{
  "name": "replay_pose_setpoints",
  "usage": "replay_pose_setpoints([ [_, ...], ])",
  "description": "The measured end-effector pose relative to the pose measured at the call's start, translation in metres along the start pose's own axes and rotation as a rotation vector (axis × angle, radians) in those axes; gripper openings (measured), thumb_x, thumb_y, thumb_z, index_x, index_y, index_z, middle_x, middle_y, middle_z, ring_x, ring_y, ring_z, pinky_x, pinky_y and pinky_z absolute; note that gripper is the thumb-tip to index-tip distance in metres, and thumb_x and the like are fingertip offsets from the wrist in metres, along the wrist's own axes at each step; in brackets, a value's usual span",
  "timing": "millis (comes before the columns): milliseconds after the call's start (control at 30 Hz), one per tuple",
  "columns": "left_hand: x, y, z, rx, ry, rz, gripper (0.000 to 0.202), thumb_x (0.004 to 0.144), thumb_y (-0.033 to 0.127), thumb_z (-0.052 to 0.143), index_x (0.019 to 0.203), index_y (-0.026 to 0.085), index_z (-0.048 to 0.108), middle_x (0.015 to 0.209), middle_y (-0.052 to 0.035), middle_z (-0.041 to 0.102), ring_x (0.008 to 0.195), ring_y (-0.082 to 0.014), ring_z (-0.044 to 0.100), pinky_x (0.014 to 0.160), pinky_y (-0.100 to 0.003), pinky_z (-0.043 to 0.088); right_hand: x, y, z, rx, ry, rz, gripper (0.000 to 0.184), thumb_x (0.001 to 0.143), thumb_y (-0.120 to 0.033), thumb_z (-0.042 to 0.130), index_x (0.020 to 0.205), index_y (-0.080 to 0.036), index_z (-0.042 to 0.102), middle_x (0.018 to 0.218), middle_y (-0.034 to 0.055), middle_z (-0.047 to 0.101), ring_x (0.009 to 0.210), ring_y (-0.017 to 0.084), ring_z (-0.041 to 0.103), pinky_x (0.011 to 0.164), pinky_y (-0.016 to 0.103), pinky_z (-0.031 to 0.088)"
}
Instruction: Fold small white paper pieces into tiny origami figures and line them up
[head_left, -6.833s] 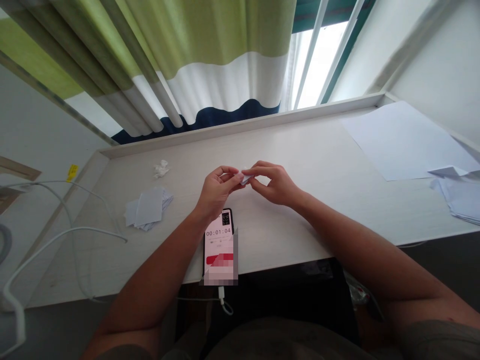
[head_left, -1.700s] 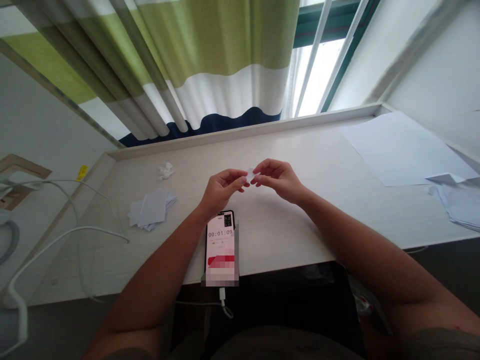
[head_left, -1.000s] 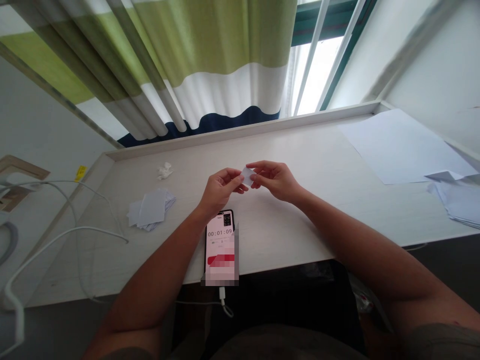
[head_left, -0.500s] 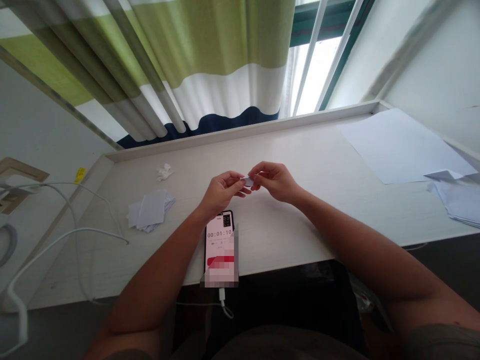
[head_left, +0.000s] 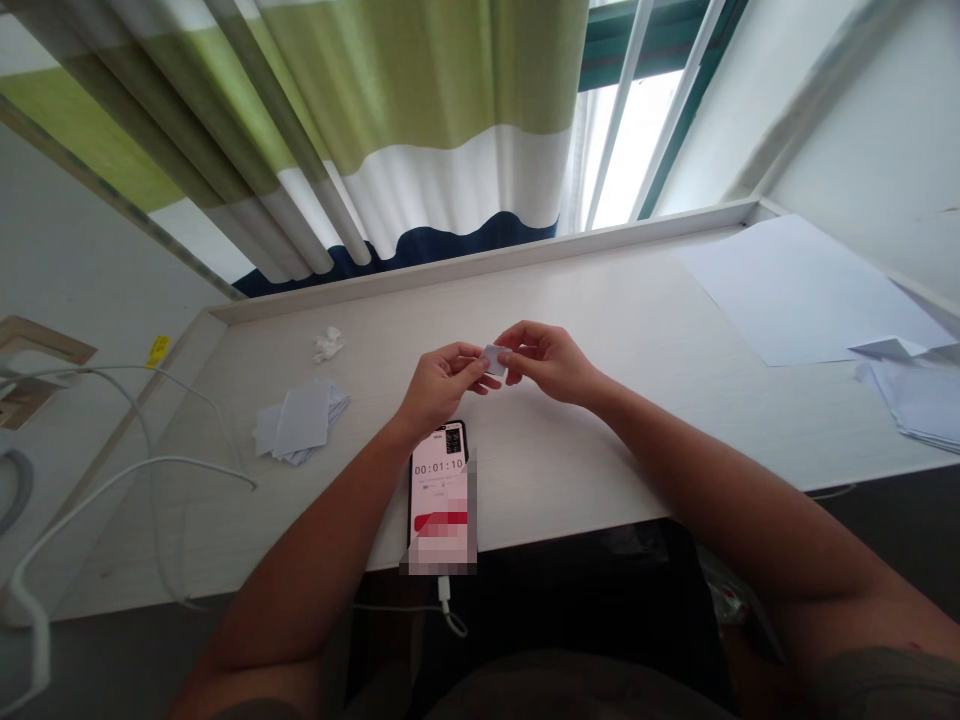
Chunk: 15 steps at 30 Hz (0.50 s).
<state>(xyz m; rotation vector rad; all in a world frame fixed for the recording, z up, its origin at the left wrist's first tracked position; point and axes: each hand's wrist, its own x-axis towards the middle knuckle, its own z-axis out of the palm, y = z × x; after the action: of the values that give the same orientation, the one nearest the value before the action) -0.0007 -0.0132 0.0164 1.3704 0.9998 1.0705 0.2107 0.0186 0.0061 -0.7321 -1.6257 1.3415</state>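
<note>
Going left to right across this white desk [head_left: 600, 300], there's a white cable [head_left: 142, 470] looping around the left end, though I can't tell if it's one or two. Just past the desk's left edge sits one little yellow tag [head_left: 157, 351]. On the desk there's one crumpled white scrap [head_left: 328, 344], then one loose pile of small white paper pieces [head_left: 302, 421], too overlapped to count.

Next comes one phone [head_left: 439, 480] at the front edge, just below the left hand [head_left: 442, 382]. It shows a timer reading 00:01:10, and its lower part is pixelated.

In the middle, both hands are close together, with fingers pinched onto one small paper square [head_left: 493, 360] held up above the desk. The right hand [head_left: 547, 362] grips it from the other side, so neither hand is apart from it.

Over on the right there's one big flat sheet of white paper [head_left: 795, 290], one folded paper piece [head_left: 892, 347] at its lower corner, and one messy stack of white paper [head_left: 911, 400] just beside that.
</note>
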Motion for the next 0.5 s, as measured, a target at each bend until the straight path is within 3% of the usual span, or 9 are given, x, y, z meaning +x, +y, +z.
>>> replay_pose_setpoints([
  [167,0.0008,-0.0002,0.0017,0.029,0.049,0.06,0.042,0.084,0.052,0.091,0.101,0.016,0.077,0.074,-0.0042,0.08,0.068,-0.0204,0.079,0.064,-0.031,0.059,0.0,-0.0012,-0.0009,0.044,-0.046,0.031,0.042,0.087,-0.054,0.089,0.1,-0.016,0.074,0.083,0.0033,0.077,0.068,0.014,0.071,0.067,0.031,0.063],
  [500,-0.0009,0.0029,0.0008,0.029,0.063,0.099,0.042,0.087,0.05,0.089,0.103,0.021,0.063,0.08,-0.0019,0.081,0.074,-0.0199,0.081,0.069,-0.031,0.061,0.0005,-0.0014,-0.0015,0.11,-0.008,-0.002,0.041,0.088,-0.051,0.088,0.102,-0.02,0.065,0.08,0.0006,0.077,0.067,0.015,0.074,0.066,0.031,0.063],
])
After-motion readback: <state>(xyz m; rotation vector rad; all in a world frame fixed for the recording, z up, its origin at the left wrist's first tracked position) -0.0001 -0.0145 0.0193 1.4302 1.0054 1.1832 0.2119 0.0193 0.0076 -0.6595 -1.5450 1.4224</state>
